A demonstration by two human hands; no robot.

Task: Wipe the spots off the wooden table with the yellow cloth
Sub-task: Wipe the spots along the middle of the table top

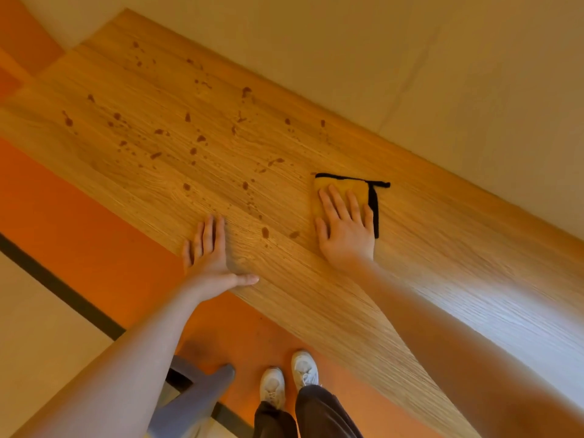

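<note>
I see the right hand (pixel 346 229) lying flat with straight, slightly spread fingers pressed on the yellow cloth (pixel 339 186), a small folded square of soft, nubby fabric edged in black stitching, with a black loop trailing off its corner at about two o'clock. The cloth sits on the wooden table (pixel 316 295), a long plank-like top with fine straight grain and a satiny sheen that glares pale toward four o'clock. From the cloth, the brown spots (pixel 192 150) lie scattered toward nine and ten o'clock: irregular dried-looking blots and drips, some teardrop-shaped, a couple just beside the right thumb at around eight o'clock of the cloth. The left hand (pixel 210 254) rests palm down at the table's near edge, fingers straight and close together, thumb stretched out along the edge toward three o'clock; it holds nothing. Both forearms are bare. Below the table, at six o'clock, I make out white lace-up shoes (pixel 287 379) and dark trouser legs standing on smooth orange floor (pixel 94 222), with a grey rounded chair part (pixel 196 396) at seven o'clock.
</note>
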